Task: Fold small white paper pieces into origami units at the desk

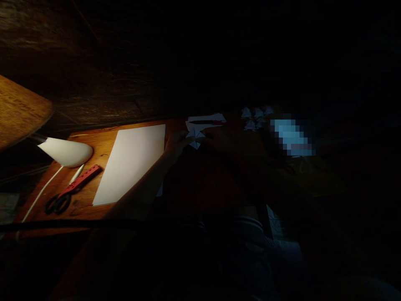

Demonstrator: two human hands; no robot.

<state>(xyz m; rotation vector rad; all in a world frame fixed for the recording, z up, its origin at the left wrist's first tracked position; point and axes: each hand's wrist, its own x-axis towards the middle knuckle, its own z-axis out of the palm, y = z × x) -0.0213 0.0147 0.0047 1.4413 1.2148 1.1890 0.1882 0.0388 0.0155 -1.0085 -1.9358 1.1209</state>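
Note:
The scene is very dark. My left hand (177,142) reaches over the wooden table (103,138) and its fingers close on a small folded white paper piece (195,137). My right hand (219,140) is a dim shape just right of that paper and seems to touch it; its fingers are lost in shadow. A large white sheet (133,161) lies flat left of my left forearm.
A white lamp head (67,151) shines at the left, with a white cord. Scissors (59,201), a red ruler (84,177) and a pen lie beside it. More white paper pieces (203,121) and several folded paper shapes (255,117) sit farther back. A glowing screen (291,138) is at right.

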